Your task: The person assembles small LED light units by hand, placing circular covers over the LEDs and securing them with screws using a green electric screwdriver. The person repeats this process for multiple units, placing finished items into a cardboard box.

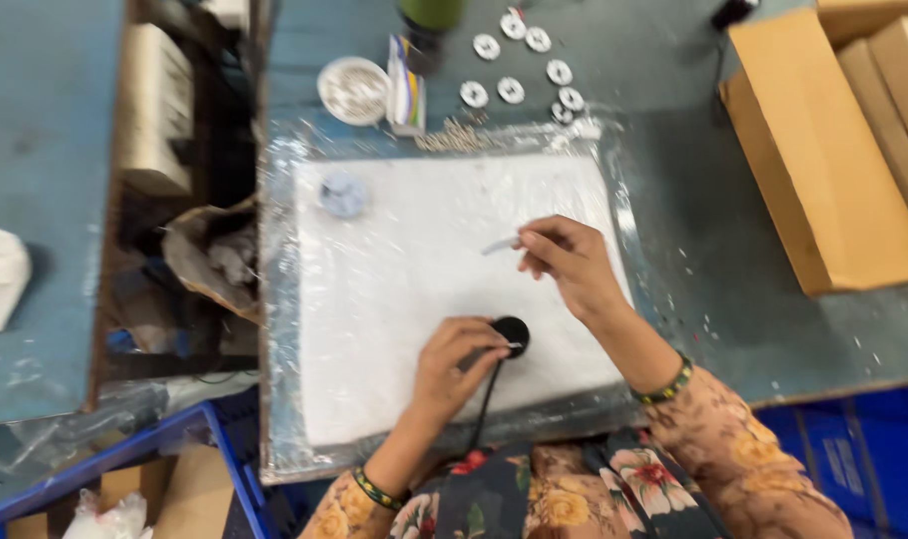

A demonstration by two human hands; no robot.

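Left hand (pixel 461 361) pins the black disc (pixel 513 333) at six o'clock — light, rigid, so grip its rim; your right hand (pixel 566 262) pinches a small, thin tool (pixel 501 245).

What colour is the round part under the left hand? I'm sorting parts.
Black, the round part, held by the left hand; head view.

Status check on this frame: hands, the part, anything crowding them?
Left hand pinning black round part on white pad. Right hand pinching thin pale tool above it. Nothing between them.
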